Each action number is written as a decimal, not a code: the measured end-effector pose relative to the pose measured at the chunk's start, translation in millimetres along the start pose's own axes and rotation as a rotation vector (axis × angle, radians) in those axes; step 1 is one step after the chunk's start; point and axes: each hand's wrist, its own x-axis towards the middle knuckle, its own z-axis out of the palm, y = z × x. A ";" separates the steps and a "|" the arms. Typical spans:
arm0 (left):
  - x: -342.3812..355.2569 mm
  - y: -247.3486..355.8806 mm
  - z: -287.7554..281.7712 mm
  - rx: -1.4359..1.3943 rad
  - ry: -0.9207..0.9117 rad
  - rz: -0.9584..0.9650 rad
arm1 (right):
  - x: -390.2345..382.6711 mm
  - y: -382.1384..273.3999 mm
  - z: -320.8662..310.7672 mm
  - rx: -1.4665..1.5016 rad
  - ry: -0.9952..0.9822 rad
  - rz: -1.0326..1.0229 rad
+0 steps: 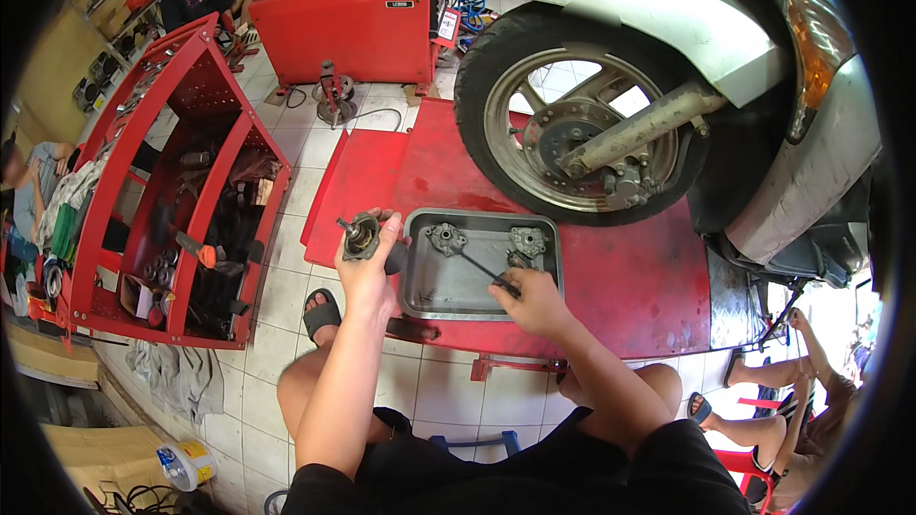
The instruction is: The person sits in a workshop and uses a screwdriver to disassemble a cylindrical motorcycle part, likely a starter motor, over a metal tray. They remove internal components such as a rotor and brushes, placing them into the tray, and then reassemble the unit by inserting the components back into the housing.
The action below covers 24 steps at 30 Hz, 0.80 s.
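Note:
My left hand (370, 272) is closed around a grey metal machine part (360, 236) with a short shaft sticking up, held just left of the tray. A dark rounded piece shows beside its fingers; whether it belongs to that part I cannot tell. In my right hand (534, 301) is a thin dark rod-like tool (479, 266), gripped over the tray's right side. Its far end reaches a small metal casting (445, 239) in the grey metal tray (412, 291). Another casting (528, 241) lies at the tray's far right, with small dark parts partly hidden near my right hand.
The tray rests on a red platform (658, 277) under a scooter's front wheel (582, 124). A red tool cart (172, 181) stands left, with an orange-and-black hammer (196, 250) on it. Behind is a red cabinet (348, 24). Other people sit at right, left and far left.

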 end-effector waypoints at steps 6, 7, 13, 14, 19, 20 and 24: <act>1.5 3.5 -6.0 -0.035 -0.160 -0.054 | 49.4 3.3 56.9 -0.188 0.139 -0.012; 0.8 5.3 -8.0 -0.040 -0.192 -0.071 | 62.6 -1.3 65.1 -0.206 0.171 0.017; -3.7 0.7 -6.3 -0.040 -0.336 -0.096 | 104.6 -19.6 85.3 -0.271 0.192 0.240; -3.3 0.0 -6.1 -0.024 -0.354 -0.091 | 105.1 -18.8 86.5 -0.282 0.181 0.257; -4.6 6.2 -5.8 0.035 -0.380 -0.039 | 103.3 -19.7 87.8 -0.344 0.180 0.249; -5.5 8.2 -5.4 0.033 -0.375 -0.036 | 102.9 -23.4 86.9 -0.376 0.147 0.269; -7.6 8.1 -6.5 0.051 -0.356 -0.063 | 104.5 -31.6 82.4 -0.435 0.070 0.321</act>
